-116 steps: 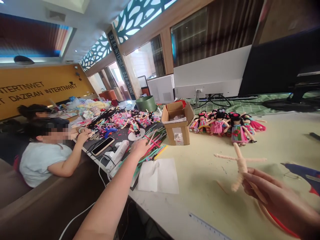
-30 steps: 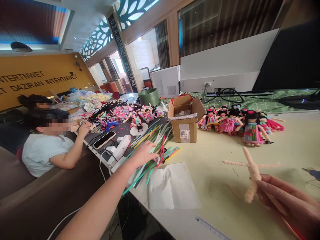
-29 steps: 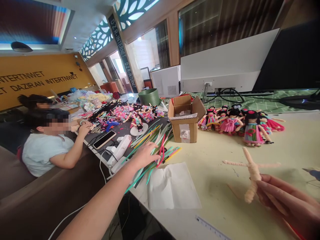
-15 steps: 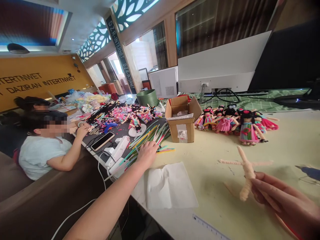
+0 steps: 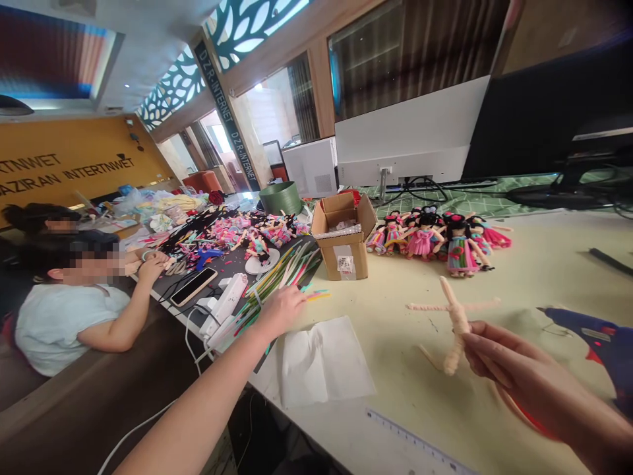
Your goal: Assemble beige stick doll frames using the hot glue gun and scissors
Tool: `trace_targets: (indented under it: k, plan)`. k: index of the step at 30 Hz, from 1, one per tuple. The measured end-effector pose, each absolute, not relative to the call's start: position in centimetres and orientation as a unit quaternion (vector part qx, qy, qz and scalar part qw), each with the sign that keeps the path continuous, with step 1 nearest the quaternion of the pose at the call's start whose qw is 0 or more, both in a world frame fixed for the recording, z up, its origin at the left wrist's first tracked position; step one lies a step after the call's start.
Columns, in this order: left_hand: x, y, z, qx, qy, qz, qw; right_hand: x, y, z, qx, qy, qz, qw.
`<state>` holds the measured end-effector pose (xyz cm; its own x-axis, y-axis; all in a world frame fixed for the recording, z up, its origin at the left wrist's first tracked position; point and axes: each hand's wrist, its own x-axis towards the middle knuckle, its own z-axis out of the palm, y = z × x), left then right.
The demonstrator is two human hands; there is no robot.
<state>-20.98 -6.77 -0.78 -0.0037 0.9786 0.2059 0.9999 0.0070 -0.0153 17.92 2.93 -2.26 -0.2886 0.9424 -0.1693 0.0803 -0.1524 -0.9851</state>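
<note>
My right hand (image 5: pixel 512 369) pinches a beige doll body (image 5: pixel 459 323) of wound pipe cleaners by its lower part, holding it above the table. Two thin arms stick out sideways from the body, with a stem pointing up. My left hand (image 5: pixel 283 310) reaches across to a bundle of coloured pipe cleaners (image 5: pixel 277 280), its fingers bent down around some of them. Coloured ends show just beyond those fingers; the fingertips are partly hidden. Under the left wrist lies a creased white sheet (image 5: pixel 324 363). A blue glue gun (image 5: pixel 588 330) lies right of the right hand.
An open cardboard box (image 5: pixel 343 247) stands behind the bundle. Finished dolls (image 5: pixel 428 237) sit beside it. A white power strip (image 5: pixel 227 300) and a phone (image 5: pixel 194 286) lie left. A ruler (image 5: pixel 415 439) is at the near edge. A co-worker (image 5: pixel 74 316) sits at left.
The view has turned right, bringing more of the glue gun into sight. My left hand stays at the pipe cleaners with its fingers drawn closer together. My right hand still holds the doll body.
</note>
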Motion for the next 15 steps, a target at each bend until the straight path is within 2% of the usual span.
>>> trace_targets:
  k: [2,4,10,15]
  plan:
    - [-19.7,-6.4,-1.1,-0.725,-0.688,-0.028,0.023,18.1,3.0,-2.6,-0.433,-0.515,0.672,0.31]
    - [-19.1,-5.7,-1.6,-0.703,-0.711,-0.007,0.001,18.3,3.0,-2.8,-0.412,-0.494,0.706,0.296]
    - [-20.3,-3.2,-2.0,-0.603,-0.797,-0.021,-0.005,18.2,2.7,-2.2,-0.39,-0.51,0.703,0.306]
    - [-18.5,-2.6,-0.4,-0.6,-0.793,-0.101,-0.026,17.9,2.0,-0.8,-0.378,-0.541,0.684,0.311]
